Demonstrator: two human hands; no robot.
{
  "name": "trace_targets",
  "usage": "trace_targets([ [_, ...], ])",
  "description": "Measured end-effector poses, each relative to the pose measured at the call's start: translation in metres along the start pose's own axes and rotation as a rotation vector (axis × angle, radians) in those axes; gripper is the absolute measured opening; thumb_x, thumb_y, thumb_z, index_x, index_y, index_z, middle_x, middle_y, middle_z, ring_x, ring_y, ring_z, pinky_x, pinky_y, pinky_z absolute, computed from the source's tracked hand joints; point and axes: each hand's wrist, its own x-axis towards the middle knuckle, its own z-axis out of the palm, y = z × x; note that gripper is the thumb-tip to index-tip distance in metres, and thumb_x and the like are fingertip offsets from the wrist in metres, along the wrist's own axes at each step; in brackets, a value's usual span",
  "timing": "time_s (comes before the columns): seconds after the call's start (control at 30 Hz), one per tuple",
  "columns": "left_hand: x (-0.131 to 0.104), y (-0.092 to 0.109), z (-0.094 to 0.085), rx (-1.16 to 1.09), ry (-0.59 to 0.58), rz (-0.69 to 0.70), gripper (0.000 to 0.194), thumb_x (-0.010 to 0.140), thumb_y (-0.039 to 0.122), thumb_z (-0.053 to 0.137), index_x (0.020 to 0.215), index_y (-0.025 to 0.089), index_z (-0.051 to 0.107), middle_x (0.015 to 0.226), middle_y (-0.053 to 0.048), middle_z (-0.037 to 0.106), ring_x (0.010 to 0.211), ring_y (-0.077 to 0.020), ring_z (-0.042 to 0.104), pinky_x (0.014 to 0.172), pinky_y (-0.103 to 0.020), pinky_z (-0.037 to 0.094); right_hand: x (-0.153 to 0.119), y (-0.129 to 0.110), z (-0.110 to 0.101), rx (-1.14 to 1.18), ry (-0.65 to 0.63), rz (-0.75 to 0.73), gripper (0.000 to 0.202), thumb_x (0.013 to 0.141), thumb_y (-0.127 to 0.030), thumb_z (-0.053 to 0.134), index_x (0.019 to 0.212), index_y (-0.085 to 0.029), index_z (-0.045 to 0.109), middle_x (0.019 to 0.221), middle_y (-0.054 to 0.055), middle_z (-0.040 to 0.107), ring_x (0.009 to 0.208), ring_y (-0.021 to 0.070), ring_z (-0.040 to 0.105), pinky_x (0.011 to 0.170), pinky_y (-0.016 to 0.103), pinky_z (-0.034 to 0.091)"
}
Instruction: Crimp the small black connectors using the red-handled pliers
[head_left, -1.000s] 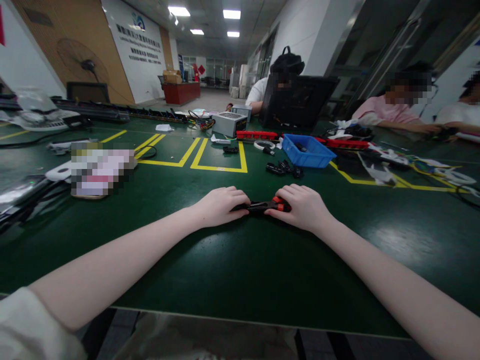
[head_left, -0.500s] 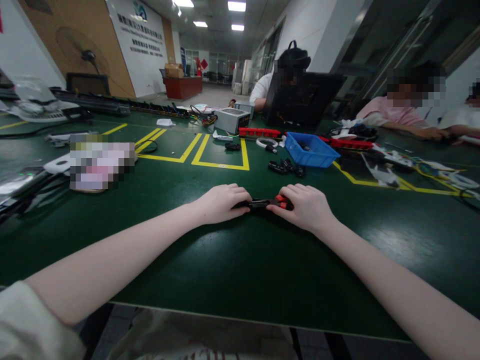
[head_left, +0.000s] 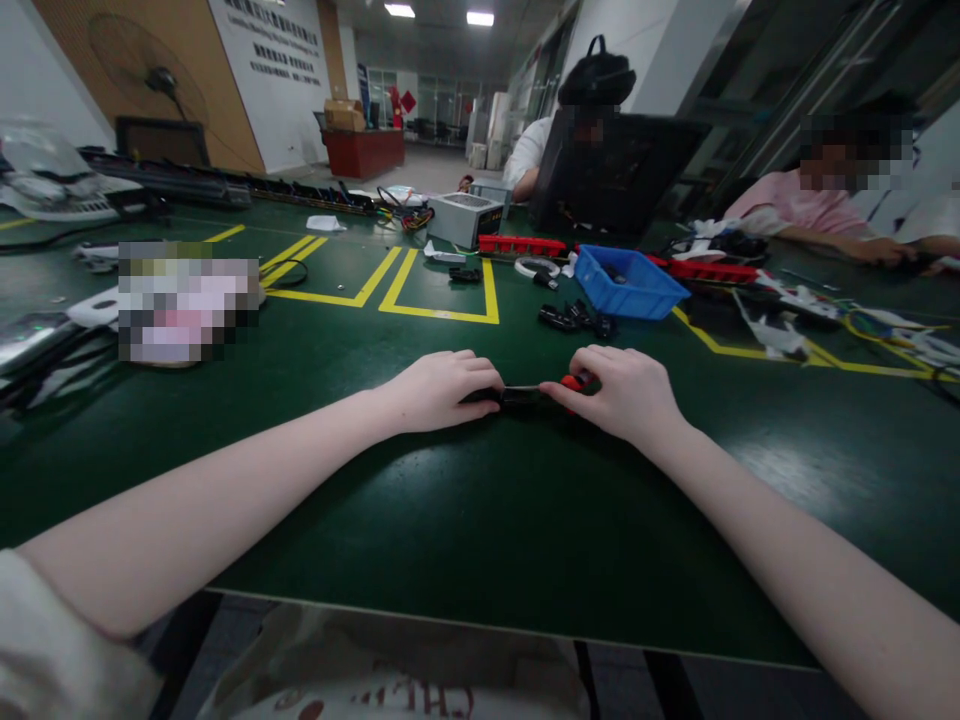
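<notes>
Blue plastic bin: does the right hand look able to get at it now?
Probably yes: the bin stands open beyond the right hand, with small black plastic pieces only beside its near corner. That hand does hold a red-and-black tool, though.

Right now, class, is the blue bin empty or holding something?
Holding something: a small dark item shows inside the blue bin, below its rim.

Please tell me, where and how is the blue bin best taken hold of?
I would grip the near wall of the blue bin, from above on the wearer's side, fingers over its rim. It stands upright, open-topped, so this rim looks reachable; mind the black parts near its left corner.
</notes>
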Motion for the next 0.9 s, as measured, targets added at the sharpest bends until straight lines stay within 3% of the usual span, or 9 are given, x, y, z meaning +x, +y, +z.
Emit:
trace_targets([
  [0.3, -0.003, -0.002, -0.004, 0.031, 0.009, -0.027, 0.021, 0.096, 0.032, 0.054, 0.110, 0.020, 0.065, 0.113, -0.005, 0.068, 0.101, -0.0210, 0.064, 0.085, -0.035, 0.048, -0.002, 0.016, 0.000, 0.144, -0.184, 0.204, 0.047, 0.093, -0.060, 0.043, 0.072, -0.023, 0.063, 0.071, 0.004, 0.064, 0.064, 0.0189, 0.056, 0.056, 0.031, 0.035],
  [0.47, -0.004, -0.001, -0.005, 0.021, 0.009, -0.041, 0.025, 0.097, 0.032, 0.053, 0.116, 0.019, 0.062, 0.113, -0.006, 0.068, 0.101, -0.0209, 0.063, 0.084, -0.034, 0.048, -0.007, 0.035, -0.007, 0.188, -0.310, 0.034, 0.054, 0.085, -0.072, 0.049, 0.099, -0.023, 0.068, 0.108, 0.009, 0.067, 0.094, 0.0262, 0.061, 0.077, 0.040, 0.047],
  [0.6, -0.005, 0.000, -0.005, 0.005, 0.004, -0.045, 0.028, 0.097, 0.031, 0.053, 0.121, 0.019, 0.060, 0.114, -0.006, 0.068, 0.102, -0.0210, 0.063, 0.084, -0.034, 0.049, -0.011, 0.047, -0.013, 0.112, -0.421, -0.021, 0.083, 0.068, -0.081, 0.061, 0.125, -0.022, 0.060, 0.124, 0.013, 0.063, 0.109, 0.0349, 0.059, 0.090, 0.050, 0.046],
  [0.73, -0.006, -0.001, -0.007, -0.030, 0.002, -0.041, 0.025, 0.097, 0.031, 0.053, 0.117, 0.019, 0.062, 0.113, -0.006, 0.068, 0.101, -0.0210, 0.063, 0.083, -0.034, 0.049, -0.014, 0.046, -0.008, 0.104, -0.419, -0.008, 0.079, 0.080, -0.079, 0.049, 0.132, -0.019, 0.056, 0.129, 0.015, 0.058, 0.107, 0.0334, 0.059, 0.087, 0.049, 0.049],
  [0.9, -0.007, -0.002, -0.007, -0.065, 0.001, -0.056, 0.024, 0.096, 0.032, 0.055, 0.114, 0.019, 0.063, 0.113, -0.007, 0.066, 0.102, -0.0214, 0.062, 0.084, -0.034, 0.050, -0.016, 0.036, 0.003, -0.014, -0.299, -0.047, 0.063, 0.092, -0.066, 0.037, 0.123, -0.015, 0.058, 0.116, 0.017, 0.060, 0.099, 0.0315, 0.060, 0.076, 0.044, 0.050],
])
